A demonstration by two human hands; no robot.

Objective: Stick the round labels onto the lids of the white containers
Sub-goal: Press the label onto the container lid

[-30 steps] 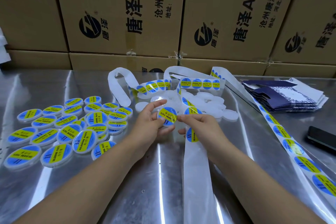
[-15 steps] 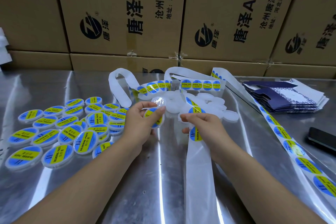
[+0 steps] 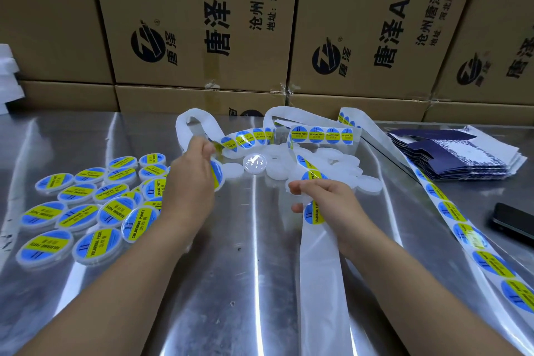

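My left hand [image 3: 189, 182] grips a labelled container [image 3: 217, 175], tilted on edge over the steel table [image 3: 248, 269]. My right hand [image 3: 329, 201] pinches the label strip [image 3: 320, 266] beside the bare white containers [image 3: 368, 183].

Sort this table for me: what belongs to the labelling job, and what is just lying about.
Job: labelled container in the left hand; label strip in the right hand; bare white containers; finished containers on the left.
Lying about: black phone; flat dark blue cartons; brown cardboard boxes behind.
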